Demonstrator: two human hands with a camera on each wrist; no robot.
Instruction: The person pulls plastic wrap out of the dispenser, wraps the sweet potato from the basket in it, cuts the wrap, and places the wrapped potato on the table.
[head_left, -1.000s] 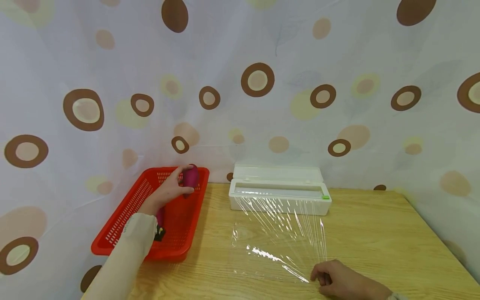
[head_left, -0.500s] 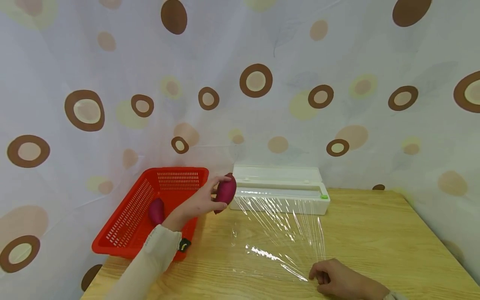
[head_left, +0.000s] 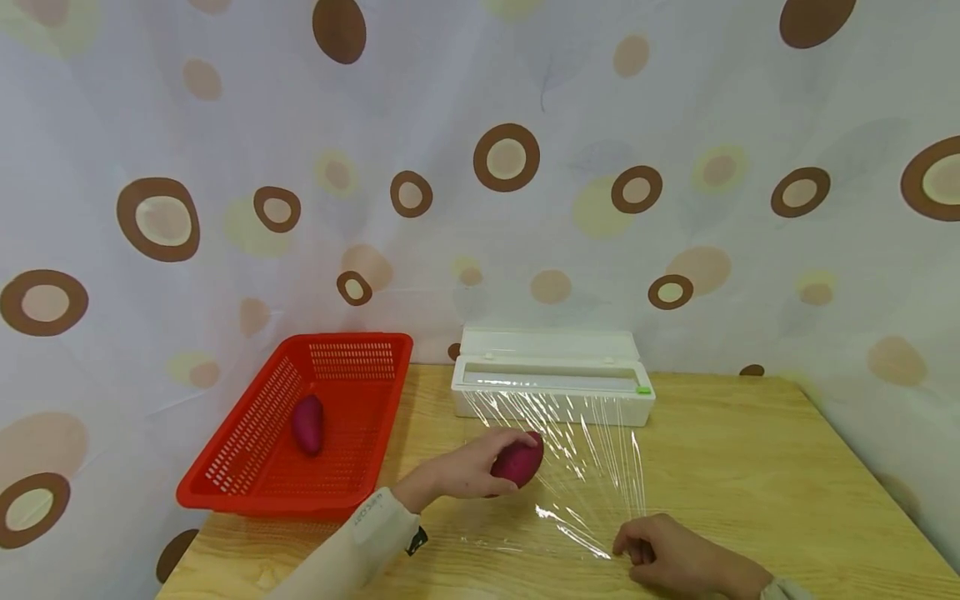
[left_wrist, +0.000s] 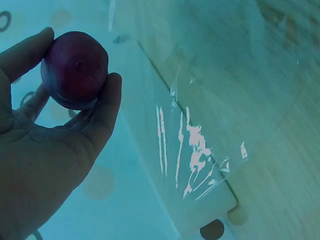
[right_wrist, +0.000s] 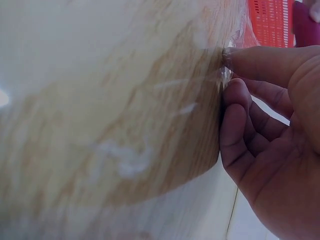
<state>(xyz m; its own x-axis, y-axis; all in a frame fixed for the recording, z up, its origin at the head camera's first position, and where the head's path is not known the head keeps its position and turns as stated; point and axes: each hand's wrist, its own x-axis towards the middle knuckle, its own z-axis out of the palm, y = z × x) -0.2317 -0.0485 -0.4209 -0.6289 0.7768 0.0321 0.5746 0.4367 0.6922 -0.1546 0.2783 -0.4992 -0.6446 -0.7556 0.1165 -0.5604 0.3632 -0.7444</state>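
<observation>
My left hand holds a purple-red sweet potato between thumb and fingers, over the left part of a stretched sheet of plastic wrap. In the left wrist view the rounded end of the sweet potato faces the camera, with fingers on both sides. At the near right corner of the sheet, my right hand pinches the wrap's edge, low at the table. The right wrist view shows film bunched at a fingertip, the other fingers curled below. The wrap runs from a white dispenser box with its lid raised.
A red plastic basket stands on the left, with another sweet potato lying in it. A green slider sits at the box's right end. Behind the wooden table hangs a patterned curtain.
My left hand has carried the sweet potato out of the basket, rightward and toward me, over the plastic wrap. The right hand stays at the wrap's corner.
</observation>
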